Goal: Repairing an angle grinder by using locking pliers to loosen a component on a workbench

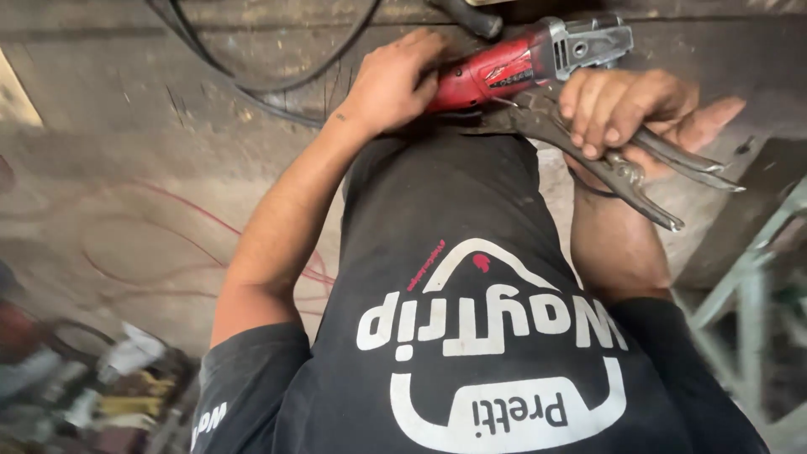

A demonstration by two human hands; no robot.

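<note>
black t-shirt (pixel 471 336), white and red print, fills lower frame. right hand (pixel 626 105) closed round handles of grey locking pliers (pixel 622 164), handles pointing right and down, jaws hidden under hand. left hand (pixel 391 80) clamped on rear body of red angle grinder (pixel 525 59), grey gear head to right, just above pliers. beyond: black cable (pixel 252 80) looping over dusty worn surface (pixel 126 126). pale green metal frame (pixel 748 277) at right edge.

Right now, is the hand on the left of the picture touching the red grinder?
Touching. The head view shows the left hand wrapped over the rear of the red angle grinder, fingers curled on its body with no gap.
</note>
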